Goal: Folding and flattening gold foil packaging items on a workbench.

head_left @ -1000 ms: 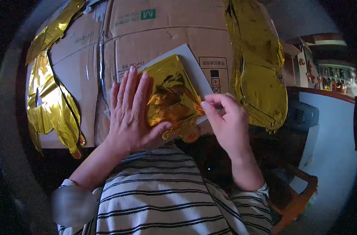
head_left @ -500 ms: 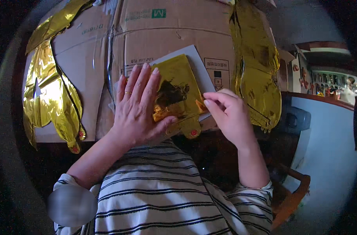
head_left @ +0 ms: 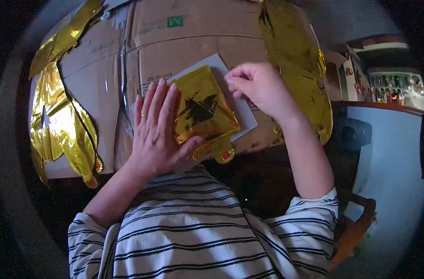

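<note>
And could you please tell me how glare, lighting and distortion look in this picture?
Head view: white glare on the foil at left, a dark, reflection-like patch on the folded foil; the cardboard crease curves, likely fisheye bending; corners fall nearly black.

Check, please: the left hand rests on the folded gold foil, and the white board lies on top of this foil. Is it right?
No: the head view shows the white board under the folded gold foil, not on top. The left hand does rest on the foil.
</note>
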`<state>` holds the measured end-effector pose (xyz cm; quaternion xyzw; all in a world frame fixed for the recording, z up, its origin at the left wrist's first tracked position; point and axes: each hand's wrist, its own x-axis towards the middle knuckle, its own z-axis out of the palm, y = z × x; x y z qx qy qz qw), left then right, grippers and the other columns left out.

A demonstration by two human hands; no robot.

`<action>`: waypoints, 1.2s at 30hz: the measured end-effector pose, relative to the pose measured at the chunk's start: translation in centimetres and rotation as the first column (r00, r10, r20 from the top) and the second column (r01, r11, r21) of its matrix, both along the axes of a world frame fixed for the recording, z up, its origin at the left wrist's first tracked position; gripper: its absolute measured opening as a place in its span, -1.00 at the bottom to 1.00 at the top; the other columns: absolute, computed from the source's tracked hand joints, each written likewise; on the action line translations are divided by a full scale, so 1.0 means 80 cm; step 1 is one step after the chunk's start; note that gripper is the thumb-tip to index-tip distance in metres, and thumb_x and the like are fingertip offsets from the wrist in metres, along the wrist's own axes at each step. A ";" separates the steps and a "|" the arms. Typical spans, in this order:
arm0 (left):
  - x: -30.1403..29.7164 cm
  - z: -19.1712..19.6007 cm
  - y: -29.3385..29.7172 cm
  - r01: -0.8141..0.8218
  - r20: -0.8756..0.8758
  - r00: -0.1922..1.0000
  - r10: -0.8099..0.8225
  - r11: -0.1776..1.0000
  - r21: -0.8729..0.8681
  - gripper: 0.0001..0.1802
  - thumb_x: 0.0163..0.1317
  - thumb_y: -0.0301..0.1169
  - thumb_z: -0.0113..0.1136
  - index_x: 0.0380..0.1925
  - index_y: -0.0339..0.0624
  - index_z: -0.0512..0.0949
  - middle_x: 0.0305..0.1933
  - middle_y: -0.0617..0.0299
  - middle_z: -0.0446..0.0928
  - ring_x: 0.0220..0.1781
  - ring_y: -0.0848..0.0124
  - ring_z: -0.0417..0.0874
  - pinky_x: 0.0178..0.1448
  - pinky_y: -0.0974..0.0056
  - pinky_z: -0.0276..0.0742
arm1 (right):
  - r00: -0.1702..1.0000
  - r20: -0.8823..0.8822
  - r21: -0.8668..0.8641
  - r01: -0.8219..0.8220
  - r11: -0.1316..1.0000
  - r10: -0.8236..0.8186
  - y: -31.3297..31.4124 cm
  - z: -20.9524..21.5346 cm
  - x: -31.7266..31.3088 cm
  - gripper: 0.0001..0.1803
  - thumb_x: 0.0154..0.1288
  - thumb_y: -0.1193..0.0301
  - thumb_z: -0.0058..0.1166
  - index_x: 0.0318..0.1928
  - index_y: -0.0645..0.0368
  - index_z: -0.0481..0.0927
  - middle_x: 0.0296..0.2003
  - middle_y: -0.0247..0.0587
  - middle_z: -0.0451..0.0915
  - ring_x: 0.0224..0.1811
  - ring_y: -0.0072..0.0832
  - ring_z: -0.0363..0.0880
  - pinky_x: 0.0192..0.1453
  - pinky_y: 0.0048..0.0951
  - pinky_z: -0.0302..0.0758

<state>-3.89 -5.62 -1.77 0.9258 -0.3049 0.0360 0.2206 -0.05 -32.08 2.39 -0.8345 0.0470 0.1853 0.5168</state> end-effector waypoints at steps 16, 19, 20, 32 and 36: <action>0.003 0.003 -0.003 0.032 -0.027 0.999 -0.032 0.999 -0.015 0.05 0.17 0.12 0.27 0.47 -0.29 0.08 0.54 -0.24 0.06 0.60 -0.09 0.01 0.60 -0.15 -0.24 | 0.727 0.410 -0.242 -0.495 0.835 0.550 -0.005 -0.023 0.089 -0.83 0.17 0.48 0.19 -0.20 0.17 0.71 -0.33 -0.26 0.54 -0.24 -0.44 0.56 -0.08 -0.39 0.52; 0.002 0.003 -0.004 0.029 -0.033 0.999 -0.029 1.000 -0.008 0.05 0.18 0.13 0.25 0.47 -0.30 0.07 0.54 -0.22 0.06 0.61 -0.07 0.01 0.60 -0.16 -0.25 | 0.678 0.464 -0.322 -0.470 0.822 0.570 -0.004 -0.027 0.087 -0.88 0.16 0.48 0.20 -0.28 0.20 0.67 -0.37 -0.26 0.53 -0.28 -0.43 0.54 -0.12 -0.38 0.51; 0.002 0.004 -0.004 0.026 -0.036 0.999 -0.026 1.000 -0.003 0.05 0.18 0.14 0.25 0.47 -0.30 0.07 0.54 -0.22 0.06 0.61 -0.06 0.01 0.60 -0.16 -0.25 | 0.655 0.496 -0.335 -0.461 0.822 0.570 -0.003 -0.031 0.088 -0.90 0.15 0.48 0.20 -0.29 0.19 0.66 -0.38 -0.27 0.53 -0.27 -0.42 0.54 -0.11 -0.36 0.50; 0.003 0.005 -0.007 0.018 -0.051 0.999 -0.013 0.995 0.093 0.08 0.18 0.21 0.22 0.47 -0.30 0.06 0.55 -0.21 0.04 0.61 -0.07 -0.01 0.60 -0.15 -0.26 | 0.516 0.667 -0.447 -0.300 0.843 0.538 -0.003 -0.055 0.078 -0.90 0.10 0.46 0.21 -0.34 0.07 0.56 -0.37 -0.31 0.51 -0.19 -0.28 0.54 0.04 -0.22 0.43; 0.003 0.006 -0.009 0.019 -0.049 0.999 -0.014 0.993 0.117 0.07 0.18 0.22 0.21 0.47 -0.29 0.09 0.55 -0.21 0.05 0.61 -0.08 -0.01 0.60 -0.16 -0.26 | 0.452 0.726 -0.434 -0.285 0.855 0.519 -0.005 -0.059 0.076 -0.88 0.10 0.48 0.21 -0.31 0.07 0.56 -0.35 -0.30 0.50 -0.19 -0.28 0.54 0.04 -0.23 0.42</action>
